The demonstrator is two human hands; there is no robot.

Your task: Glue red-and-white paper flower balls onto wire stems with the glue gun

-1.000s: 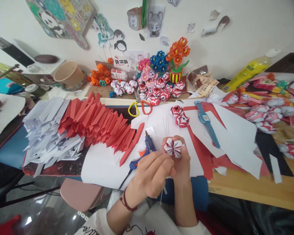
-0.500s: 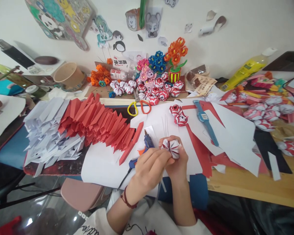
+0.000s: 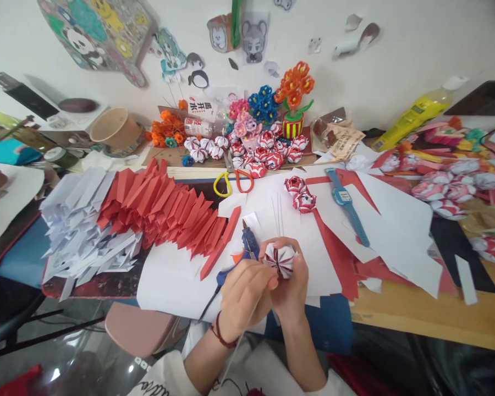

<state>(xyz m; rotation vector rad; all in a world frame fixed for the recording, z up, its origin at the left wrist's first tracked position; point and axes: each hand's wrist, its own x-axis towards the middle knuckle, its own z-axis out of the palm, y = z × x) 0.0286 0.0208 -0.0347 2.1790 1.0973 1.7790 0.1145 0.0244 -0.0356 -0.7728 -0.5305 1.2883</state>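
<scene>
My right hand (image 3: 292, 289) is curled round a folded paper flower ball (image 3: 279, 260), white with dark red lines meeting at its centre. Close against the ball's near left side, my left hand (image 3: 247, 291) is closed in a pinch. A thin pale strand (image 3: 235, 355) runs down from it towards my lap; I cannot tell whether it is wire or thread. Just beyond the left hand lies a blue glue gun (image 3: 250, 242). Several thin wires (image 3: 278, 212) rest on the white paper behind the ball, and two red-and-white paper flowers (image 3: 304, 201) sit past them.
On the left are heaps of folded red strips (image 3: 160, 209) and white strips (image 3: 86, 231). Scissors (image 3: 243, 180) lie at the back, before many finished flowers (image 3: 268, 157). To the right are a blue watch (image 3: 345, 201), cut paper sheets (image 3: 391, 231) and a yellow bottle (image 3: 414, 118).
Both hands have shifted slightly left and down with the paper ball. The ball has tilted in the right hand, and a thin strand now shows below the left hand.
</scene>
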